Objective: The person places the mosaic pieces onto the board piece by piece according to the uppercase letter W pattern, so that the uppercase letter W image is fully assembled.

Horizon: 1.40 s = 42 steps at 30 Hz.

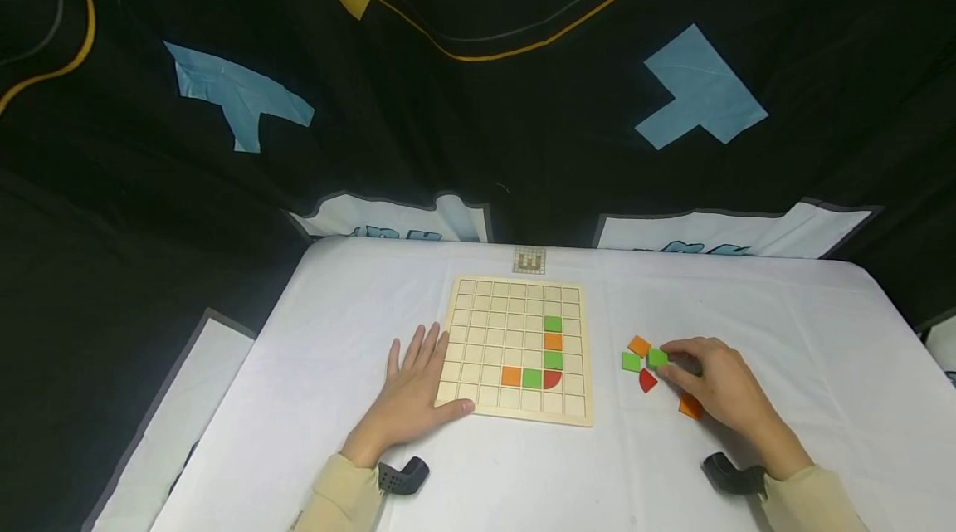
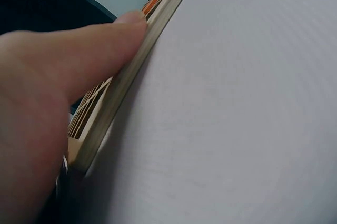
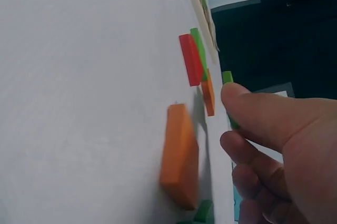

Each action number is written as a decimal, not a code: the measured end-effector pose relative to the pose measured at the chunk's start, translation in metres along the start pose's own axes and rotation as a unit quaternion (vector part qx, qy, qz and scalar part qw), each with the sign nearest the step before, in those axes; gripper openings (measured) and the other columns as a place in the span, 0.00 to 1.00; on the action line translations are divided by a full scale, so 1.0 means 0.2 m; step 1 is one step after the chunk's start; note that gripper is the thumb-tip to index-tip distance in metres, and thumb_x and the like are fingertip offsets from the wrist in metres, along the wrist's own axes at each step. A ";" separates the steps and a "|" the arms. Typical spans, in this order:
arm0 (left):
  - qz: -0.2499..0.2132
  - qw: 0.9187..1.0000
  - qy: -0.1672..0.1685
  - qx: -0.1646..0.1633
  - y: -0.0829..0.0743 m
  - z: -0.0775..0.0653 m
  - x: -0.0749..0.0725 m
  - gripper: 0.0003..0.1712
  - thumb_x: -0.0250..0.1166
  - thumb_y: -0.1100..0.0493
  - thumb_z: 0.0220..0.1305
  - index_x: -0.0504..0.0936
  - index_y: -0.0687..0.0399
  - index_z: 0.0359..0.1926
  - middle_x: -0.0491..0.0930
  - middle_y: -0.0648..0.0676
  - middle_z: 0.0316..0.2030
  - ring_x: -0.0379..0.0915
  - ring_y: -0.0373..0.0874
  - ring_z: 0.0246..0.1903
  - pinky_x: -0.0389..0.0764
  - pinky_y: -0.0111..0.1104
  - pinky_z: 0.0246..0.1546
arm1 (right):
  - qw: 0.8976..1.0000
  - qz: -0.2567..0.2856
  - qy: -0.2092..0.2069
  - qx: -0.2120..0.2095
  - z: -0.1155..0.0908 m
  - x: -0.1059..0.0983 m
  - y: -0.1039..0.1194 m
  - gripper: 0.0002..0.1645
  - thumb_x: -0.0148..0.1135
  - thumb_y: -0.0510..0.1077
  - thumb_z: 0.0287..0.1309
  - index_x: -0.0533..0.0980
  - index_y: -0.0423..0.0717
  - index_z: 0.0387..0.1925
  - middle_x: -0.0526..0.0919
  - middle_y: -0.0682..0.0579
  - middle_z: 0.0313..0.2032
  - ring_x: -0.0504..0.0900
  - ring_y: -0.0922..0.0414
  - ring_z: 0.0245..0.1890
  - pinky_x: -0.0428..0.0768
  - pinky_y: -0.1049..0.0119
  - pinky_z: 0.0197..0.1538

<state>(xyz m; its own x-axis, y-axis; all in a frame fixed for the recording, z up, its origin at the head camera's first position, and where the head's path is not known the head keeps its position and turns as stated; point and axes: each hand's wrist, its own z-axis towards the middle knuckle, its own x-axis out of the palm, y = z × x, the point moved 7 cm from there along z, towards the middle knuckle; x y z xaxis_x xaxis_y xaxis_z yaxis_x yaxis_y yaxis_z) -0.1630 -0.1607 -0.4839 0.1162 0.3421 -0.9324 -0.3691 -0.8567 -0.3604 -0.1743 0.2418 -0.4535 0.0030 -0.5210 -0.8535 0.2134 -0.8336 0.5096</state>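
Fingers of right hand (image 1: 720, 383) pinch green tile (image 1: 657, 358) right of board (image 1: 515, 339), best kept level; left hand (image 1: 411, 395), fingers spread at board's near-left corner, should steady it.

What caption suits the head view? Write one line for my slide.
Left hand on a gridded wooden board, right hand pinching a green tile near loose colored tiles.

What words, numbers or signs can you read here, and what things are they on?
No word, brand or number reads clearly.
Gridded square beyond the board's far edge: one dark mark, a bit like an "E" on its side, too small to be sure.
White patches along the dark curtain: blue marks, partly cut off, not readable as letters.
Board and coloured tiles: no writing visible.
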 end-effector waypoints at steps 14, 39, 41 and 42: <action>0.002 1.000 -0.002 0.003 0.00 0.00 -0.01 0.64 0.58 0.24 0.60 0.47 0.66 0.78 0.41 0.65 0.78 0.31 0.63 0.77 0.31 0.64 0.70 | 0.999 0.003 -0.046 -0.012 0.02 -0.03 0.12 0.18 0.76 0.46 0.54 0.86 0.42 0.46 0.87 0.47 0.39 0.78 0.54 0.35 0.76 0.60 0.35; 0.002 1.000 -0.002 0.001 0.00 0.00 0.00 0.65 0.57 0.24 0.60 0.47 0.65 0.78 0.40 0.64 0.79 0.30 0.62 0.77 0.30 0.64 0.71 | 0.997 0.048 -0.045 -0.041 0.11 0.11 0.36 0.18 0.79 0.45 0.51 0.87 0.45 0.44 0.87 0.53 0.36 0.81 0.56 0.35 0.79 0.58 0.39; 0.001 1.000 0.001 0.000 0.00 0.00 0.00 0.65 0.57 0.23 0.60 0.46 0.65 0.79 0.39 0.64 0.79 0.30 0.62 0.78 0.29 0.63 0.71 | 0.997 0.050 -0.038 -0.038 0.12 0.12 0.37 0.18 0.79 0.46 0.51 0.87 0.45 0.44 0.87 0.52 0.37 0.81 0.57 0.35 0.79 0.58 0.39; 0.001 1.000 0.002 -0.001 0.00 0.00 0.00 0.65 0.57 0.23 0.60 0.46 0.65 0.79 0.39 0.64 0.79 0.29 0.61 0.78 0.29 0.63 0.71 | 0.997 0.051 -0.036 -0.037 0.12 0.13 0.38 0.18 0.79 0.46 0.51 0.87 0.46 0.44 0.87 0.52 0.37 0.80 0.57 0.35 0.79 0.58 0.38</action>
<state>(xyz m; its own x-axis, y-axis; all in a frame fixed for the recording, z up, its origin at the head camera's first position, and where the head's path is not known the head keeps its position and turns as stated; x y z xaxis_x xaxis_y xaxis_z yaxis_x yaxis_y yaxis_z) -0.1635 -0.1610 -0.4840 0.1196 0.3395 -0.9330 -0.3683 -0.8575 -0.3593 -0.1821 0.1599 -0.4344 -0.0408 -0.6169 -0.7860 0.2865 -0.7608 0.5823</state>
